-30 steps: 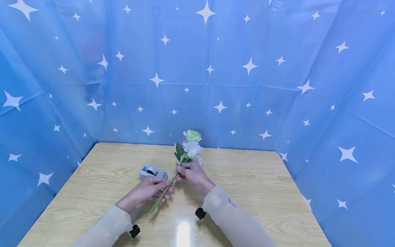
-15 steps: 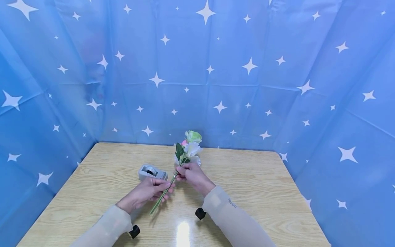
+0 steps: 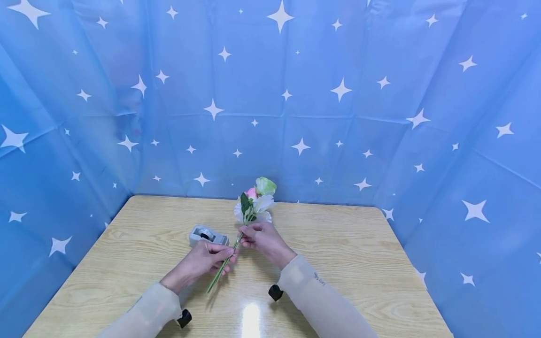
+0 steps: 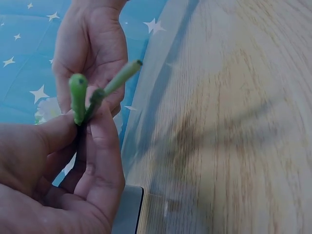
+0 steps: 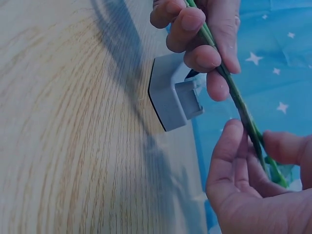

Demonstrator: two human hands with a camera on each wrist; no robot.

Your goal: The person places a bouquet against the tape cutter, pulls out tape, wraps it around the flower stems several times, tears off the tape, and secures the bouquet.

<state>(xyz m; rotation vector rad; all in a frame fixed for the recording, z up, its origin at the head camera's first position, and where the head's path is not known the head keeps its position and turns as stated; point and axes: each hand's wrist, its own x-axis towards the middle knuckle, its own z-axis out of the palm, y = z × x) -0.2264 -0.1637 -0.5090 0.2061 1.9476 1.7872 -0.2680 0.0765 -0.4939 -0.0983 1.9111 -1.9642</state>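
Note:
Several artificial flowers, white, pink and pale green (image 3: 265, 186), are bunched together with their green stems (image 3: 216, 280) slanting down to the left. Lower on the stems, the left hand (image 3: 202, 261) pinches them between thumb and fingers. The right hand (image 3: 268, 241) grips them higher up, just below the leaves. In the left wrist view the cut stem ends (image 4: 78, 92) stick out past the left hand (image 4: 63, 170). The right wrist view has both the right hand (image 5: 263, 180) and the left hand (image 5: 200, 39) on the stems (image 5: 236, 95).
A grey tape dispenser (image 3: 220, 238) stands on the wooden table (image 3: 338, 244) just behind the left hand; it also shows in the right wrist view (image 5: 168, 92). A blue curtain (image 3: 270, 84) with white stars surrounds the table's back and sides.
The flower heads have turned and spread slightly to the left, with the pink one showing more. Both hands keep their hold on the stems and have hardly moved.

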